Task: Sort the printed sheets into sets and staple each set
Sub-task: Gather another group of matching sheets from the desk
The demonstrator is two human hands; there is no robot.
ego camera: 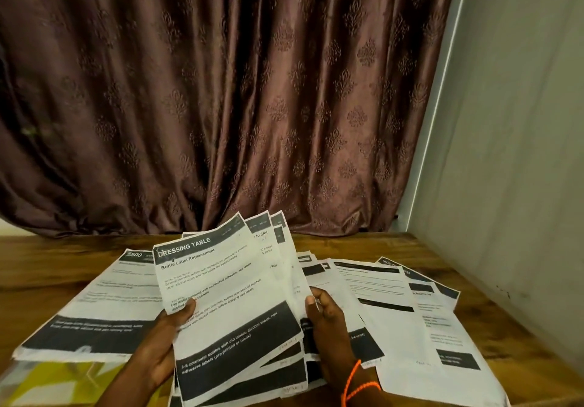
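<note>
I hold a fanned bundle of printed sheets (227,293) upright over the wooden table (41,267). The top sheet is headed "DRESSING TABLE, Bottle Label Replacement". My left hand (164,340) grips the bundle's left edge, thumb on the front. My right hand (325,330), an orange thread band on its wrist, grips the right edge. A stack of printed sheets (104,305) lies flat on the left. Several more sheets (395,312) are spread overlapping on the right. No stapler is in view.
A yellow-green folder or packet (63,378) lies under the left stack at the near edge. A brown patterned curtain (221,90) hangs behind the table. A pale wall (521,153) borders the table on the right.
</note>
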